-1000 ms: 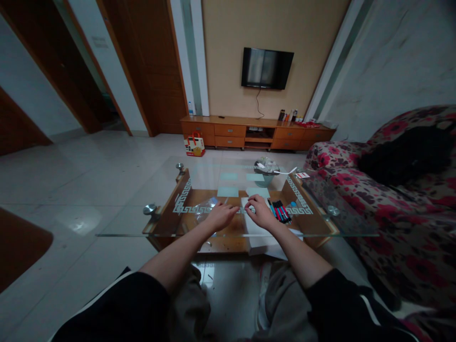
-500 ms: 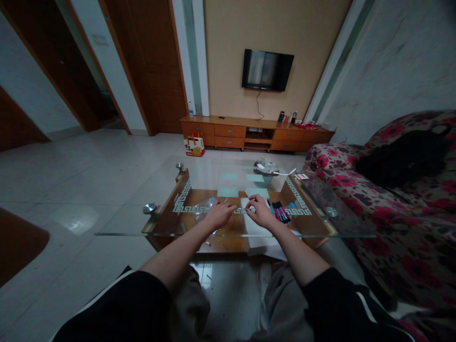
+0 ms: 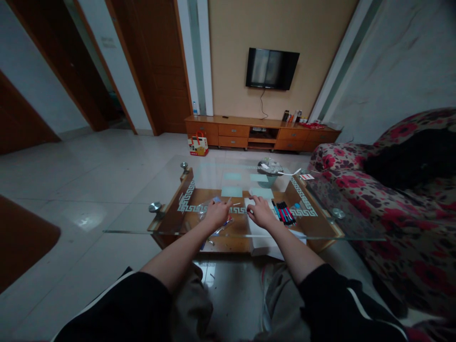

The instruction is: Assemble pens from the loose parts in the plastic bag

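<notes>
Over the glass coffee table (image 3: 135,209), my left hand (image 3: 218,213) is closed, fingertips together; what they hold, if anything, is too small to make out. A clear plastic bag (image 3: 204,209) lies beside and partly under this hand. A thin white stick-like piece (image 3: 236,204) shows between the two hands. To the right, my right hand (image 3: 261,213) has thumb and forefinger apart, with nothing visible between them. Close by that hand, several pens (image 3: 284,212) in black, blue and red lie side by side in a row.
A white box (image 3: 259,244) shows beneath the right forearm. At the table's far side is a basket (image 3: 268,180) with a plastic liner. A flowered sofa (image 3: 356,185) borders the right. Beyond stand a low TV cabinet (image 3: 231,130) and a gift bag (image 3: 198,145).
The right thumb and forefinger, curled close together before, are now farther apart. My left hand has shifted slightly, and the thin white piece now shows between the hands. The view has turned slightly.
</notes>
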Tool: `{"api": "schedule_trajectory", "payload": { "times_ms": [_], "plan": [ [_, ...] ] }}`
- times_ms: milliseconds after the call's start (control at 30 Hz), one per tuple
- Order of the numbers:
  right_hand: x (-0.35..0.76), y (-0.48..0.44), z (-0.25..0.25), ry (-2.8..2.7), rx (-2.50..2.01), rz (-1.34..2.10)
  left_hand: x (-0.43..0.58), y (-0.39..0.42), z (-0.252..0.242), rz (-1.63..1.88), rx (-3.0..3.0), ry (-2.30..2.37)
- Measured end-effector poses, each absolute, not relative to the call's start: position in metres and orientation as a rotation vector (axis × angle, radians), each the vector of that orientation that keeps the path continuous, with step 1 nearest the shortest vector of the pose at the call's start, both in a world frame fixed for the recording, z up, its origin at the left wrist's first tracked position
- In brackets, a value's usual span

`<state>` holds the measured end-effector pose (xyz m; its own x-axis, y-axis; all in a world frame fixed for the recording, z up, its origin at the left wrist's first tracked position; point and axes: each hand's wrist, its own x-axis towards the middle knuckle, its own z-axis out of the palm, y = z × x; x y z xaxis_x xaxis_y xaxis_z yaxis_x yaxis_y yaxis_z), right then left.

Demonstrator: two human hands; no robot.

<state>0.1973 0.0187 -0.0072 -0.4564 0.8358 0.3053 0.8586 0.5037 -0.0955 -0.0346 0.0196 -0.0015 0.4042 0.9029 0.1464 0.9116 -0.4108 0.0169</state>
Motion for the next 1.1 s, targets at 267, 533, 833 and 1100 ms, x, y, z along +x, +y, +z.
{"api": "schedule_trajectory", "payload": {
  "times_ms": [267, 533, 833, 1100],
  "plan": [
    [0.193, 0.022, -0.012, -2.438, -1.479, -0.080, -0.032, 0.018, -0.001, -0.178, -2.613, -1.638],
    [0.198, 0.015, -0.004, -2.247, -1.455, -0.044, -0.026, 0.021, 0.000, -0.179, -2.692, -1.499],
    [0.210, 0.004, 0.012, -2.221, -1.361, 0.045, -0.015, 0.020, -0.003, -0.225, -2.729, -1.354],
    [0.244, 0.002, 0.008, -2.281, -1.492, 0.325, -0.021, 0.032, -0.020, -0.221, -2.645, -1.512]
  ]
}}
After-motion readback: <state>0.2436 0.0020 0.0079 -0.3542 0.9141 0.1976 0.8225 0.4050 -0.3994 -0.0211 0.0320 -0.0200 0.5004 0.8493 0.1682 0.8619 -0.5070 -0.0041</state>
